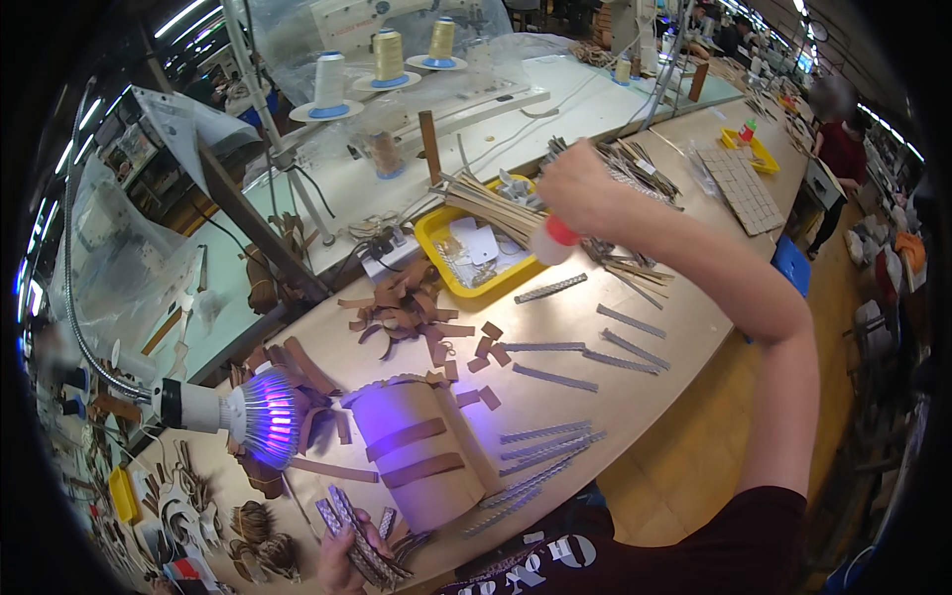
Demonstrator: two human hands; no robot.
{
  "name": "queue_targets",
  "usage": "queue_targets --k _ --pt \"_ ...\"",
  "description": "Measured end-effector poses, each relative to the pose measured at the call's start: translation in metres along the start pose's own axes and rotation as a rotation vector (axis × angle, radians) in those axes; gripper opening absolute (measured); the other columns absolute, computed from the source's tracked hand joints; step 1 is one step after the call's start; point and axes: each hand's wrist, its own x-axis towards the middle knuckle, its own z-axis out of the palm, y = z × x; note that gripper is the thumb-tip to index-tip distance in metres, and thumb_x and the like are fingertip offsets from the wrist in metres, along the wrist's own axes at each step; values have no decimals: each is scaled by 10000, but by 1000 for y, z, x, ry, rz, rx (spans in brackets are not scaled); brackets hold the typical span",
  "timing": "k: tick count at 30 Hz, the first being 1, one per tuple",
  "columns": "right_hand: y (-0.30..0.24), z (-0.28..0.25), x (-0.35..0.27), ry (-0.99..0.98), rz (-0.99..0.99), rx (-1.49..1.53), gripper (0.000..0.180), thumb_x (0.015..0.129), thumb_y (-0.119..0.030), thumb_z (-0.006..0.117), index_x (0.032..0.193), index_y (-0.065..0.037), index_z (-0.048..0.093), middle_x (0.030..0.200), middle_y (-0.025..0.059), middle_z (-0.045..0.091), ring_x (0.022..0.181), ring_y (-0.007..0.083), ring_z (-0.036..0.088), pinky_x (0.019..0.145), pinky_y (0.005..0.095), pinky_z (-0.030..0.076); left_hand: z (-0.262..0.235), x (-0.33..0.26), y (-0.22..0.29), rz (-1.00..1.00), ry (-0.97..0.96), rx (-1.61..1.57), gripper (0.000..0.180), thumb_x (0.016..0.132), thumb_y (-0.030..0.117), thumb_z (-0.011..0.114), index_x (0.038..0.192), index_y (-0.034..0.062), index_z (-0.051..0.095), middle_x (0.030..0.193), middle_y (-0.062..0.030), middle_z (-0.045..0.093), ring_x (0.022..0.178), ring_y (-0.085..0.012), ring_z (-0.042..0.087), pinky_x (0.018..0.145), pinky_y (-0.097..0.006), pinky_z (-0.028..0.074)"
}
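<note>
Near the lower edge my left hand (pixel 342 557) is closed around several silver-grey braided strips (pixel 355 535). My right hand (pixel 585 188), its arm stretched far out, grips a whitish bottle with a red collar (pixel 555 241), held tilted over the rim of a yellow tray (pixel 446 223). Beside my left hand lies a tan cardboard cylinder (pixel 412 441) with brown strips laid across it, lit violet by a finned lamp (pixel 263 416). Loose braided strips (pixel 540 446) are spread on the table to the right of the cylinder.
Brown leather strips (pixel 397 307) and small brown pieces (pixel 484 347) lie mid-table. Thread cones (pixel 389 58) stand at the back near plastic-covered machinery. A gridded board (pixel 742 188) rests at the far right. Bundled cords (pixel 263 540) sit at lower left. Another person (pixel 843 149) stands at far right.
</note>
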Motion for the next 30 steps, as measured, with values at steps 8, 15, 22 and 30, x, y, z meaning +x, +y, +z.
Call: queue_targets --k 8,15,22,30 --pt "-84 -5 105 279 -226 -109 92 807 -224 670 855 -189 740 830 -28 708 854 175 664 730 407 428 -10 -17 -6 27 79 -75 343 981 280 497 1168 -3 440 798 -130 563 687 -270 615 630 -415 540" --pt "-107 -10 117 373 -336 -87 97 787 -241 674 838 -191 740 804 -15 702 806 188 654 727 422 410 -6 -6 -1 17 100 -44 318 997 278 467 1162 7 446 798 -120 561 696 -263 617 632 -405 543" --pt "-100 -17 91 297 -393 -15 210 762 -279 701 941 -169 721 832 20 706 862 216 669 747 418 450 0 9 6 3 78 -30 314 998 277 464 1161 9 445 791 -115 560 693 -258 623 630 -398 552" --pt "35 78 123 314 306 731 402 789 -258 714 1172 -162 636 1026 124 674 1029 287 642 858 410 521 12 -5 14 -84 317 -22 338 966 184 548 1256 21 484 963 -92 567 836 -195 561 741 -313 493"
